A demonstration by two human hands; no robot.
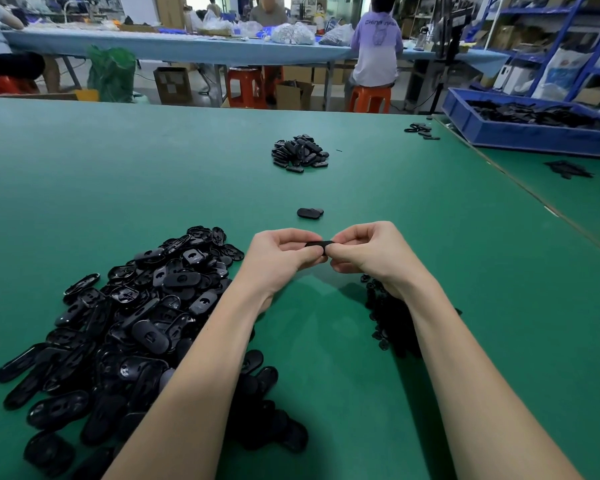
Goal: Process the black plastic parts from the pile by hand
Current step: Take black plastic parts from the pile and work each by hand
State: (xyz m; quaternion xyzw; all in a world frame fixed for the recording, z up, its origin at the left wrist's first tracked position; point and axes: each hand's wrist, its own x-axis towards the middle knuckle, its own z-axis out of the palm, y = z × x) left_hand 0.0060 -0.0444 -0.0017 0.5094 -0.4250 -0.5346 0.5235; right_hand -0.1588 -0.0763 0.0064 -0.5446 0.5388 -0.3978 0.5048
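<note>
A large pile of black oval plastic parts [132,320] lies on the green table at my near left. My left hand [278,254] and my right hand [368,251] meet above the table's middle. Both pinch one black plastic part [318,244] between fingers and thumbs, left hand on its left end, right hand on its right end. A smaller heap of small black pieces [385,317] lies partly under my right forearm. One single black part [309,213] lies just beyond my hands. A far pile of black parts [300,154] sits further back.
The green table [118,168] stretches far ahead. A blue bin [520,131] full of black parts stands at the back right, with loose parts [421,129] beside it and a dark clump [568,169] on the adjoining table. People sit at a far blue table [174,46].
</note>
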